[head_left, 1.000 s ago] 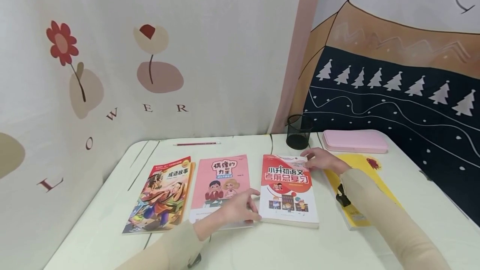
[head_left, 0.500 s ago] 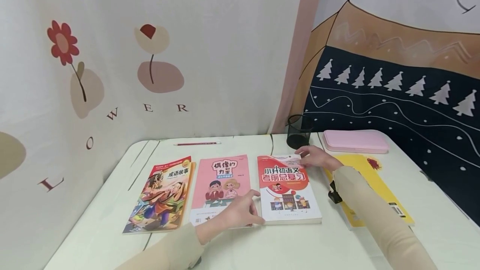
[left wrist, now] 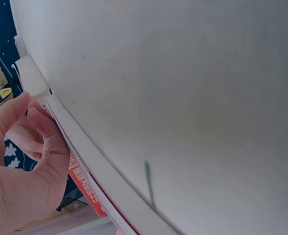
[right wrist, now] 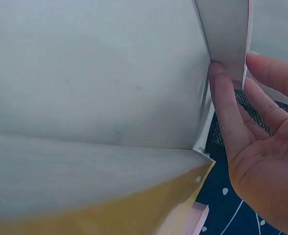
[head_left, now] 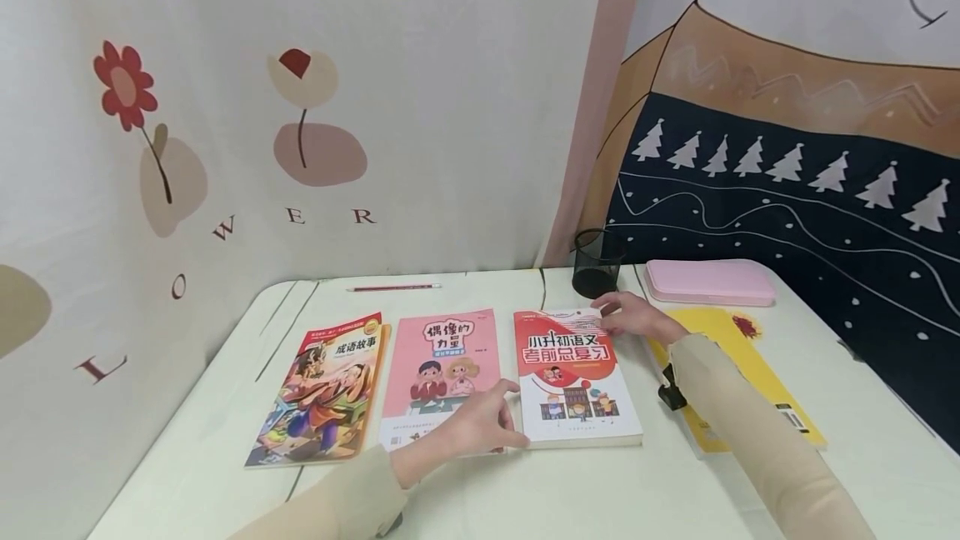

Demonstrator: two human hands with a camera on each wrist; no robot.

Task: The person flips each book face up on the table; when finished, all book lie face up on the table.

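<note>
A thick red-and-white book (head_left: 577, 382) lies flat in front of me, with Chinese lettering on its cover. My left hand (head_left: 480, 422) reaches across the pink book (head_left: 450, 340), its thumb and forefinger touching the lower left edge of the red-and-white book. At that book's top right corner, my right hand (head_left: 633, 317) grips the edge. In the right wrist view, the fingers of the right hand (right wrist: 266, 132) stand about the corner. Beneath my right sleeve lies a yellow book (head_left: 731, 357), partly covered.
A colourful storybook (head_left: 318, 390) lies at the left. Behind the books are a red pencil (head_left: 393, 287), a black mesh pen holder (head_left: 597, 265) and a pink pencil case (head_left: 710, 282). Printed cloth (head_left: 450, 107) hangs along the table's (head_left: 480, 507) back edge.
The red-and-white book has turned slightly, its top shifting left and its lower right corner moving right. My right hand has moved left with it. Little differs over the last half second.
</note>
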